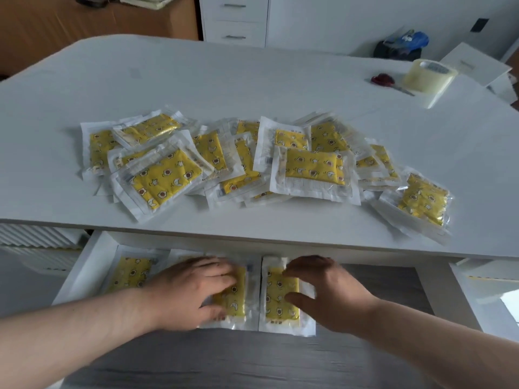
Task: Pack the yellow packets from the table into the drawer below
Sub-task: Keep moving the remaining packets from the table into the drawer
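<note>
Several yellow packets (311, 169) in clear wrappers lie in a loose pile across the white table (224, 80). Below its front edge the drawer (84, 265) is pulled out. Three packets lie side by side in the drawer. The left packet (129, 272) is untouched. My left hand (193, 284) holds the middle packet (233, 301) with fingers on top and thumb at its near edge. My right hand (317, 287) grips the right packet (280, 296) the same way.
A roll of clear tape (427, 75) and red-handled scissors (384, 81) lie at the table's far right. White drawer units stand behind the table. A dark bag (398, 47) sits on the floor at the back right. The drawer bottom is grey.
</note>
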The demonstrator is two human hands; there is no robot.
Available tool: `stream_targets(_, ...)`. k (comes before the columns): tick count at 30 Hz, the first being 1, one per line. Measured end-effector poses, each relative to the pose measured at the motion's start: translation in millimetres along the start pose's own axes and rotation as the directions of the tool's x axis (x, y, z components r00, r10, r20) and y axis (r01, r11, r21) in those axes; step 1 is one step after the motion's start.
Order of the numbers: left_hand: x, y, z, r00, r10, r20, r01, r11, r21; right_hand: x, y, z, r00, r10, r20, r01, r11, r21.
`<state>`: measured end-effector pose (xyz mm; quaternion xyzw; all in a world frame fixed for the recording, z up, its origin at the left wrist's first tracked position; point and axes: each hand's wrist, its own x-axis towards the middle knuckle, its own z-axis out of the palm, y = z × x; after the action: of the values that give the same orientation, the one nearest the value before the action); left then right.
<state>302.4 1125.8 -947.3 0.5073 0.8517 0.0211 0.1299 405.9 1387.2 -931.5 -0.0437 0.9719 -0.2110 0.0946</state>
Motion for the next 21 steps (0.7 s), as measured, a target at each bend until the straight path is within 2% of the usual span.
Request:
stream_targets(3, -7, 12, -25, 0.998, 0.056, -0.028, -0.056, 0.998, -0.004, -14, -20, -37, 0.991, 0.04, 0.124, -0.05, 0.996, 0.077)
stream_targets(5, -10, 20, -44, 0.989, 0.108, -0.099, -0.107, 0.994, 0.015, -23, -36, -64, 0.987, 0.036, 0.156, -0.059, 0.988, 0.145)
stream_targets(8, -15, 34, -76, 0.969, 0.132, -0.209, -0.127, 0.991, 0.037, -36, -59, -104, 0.991, 0.014, 0.135, -0.054, 0.953, 0.299)
stream_targets(10, -19, 46, -101, 0.949, 0.096, -0.302, -0.112, 0.993, -0.035, -45, -71, -129, 0.998, 0.01, 0.056, -0.029, 0.934, 0.356)
stream_targets(13, -26, 54, -137, 0.9, -0.129, -0.417, 0.006, 0.959, -0.283, -54, -77, -157, 0.992, 0.078, -0.103, -0.03, 0.916, 0.4)
stream_targets(16, -30, 49, -160, 0.867, -0.358, -0.347, 0.132, 0.836, -0.533, -57, -77, -173, 0.97, 0.14, -0.198, -0.041, 0.898, 0.438)
stream_targets(21, -29, 33, -182, 0.725, -0.625, -0.29, 0.202, 0.595, -0.778, -44, -81, -183, 0.938, 0.229, -0.26, -0.081, 0.875, 0.478)
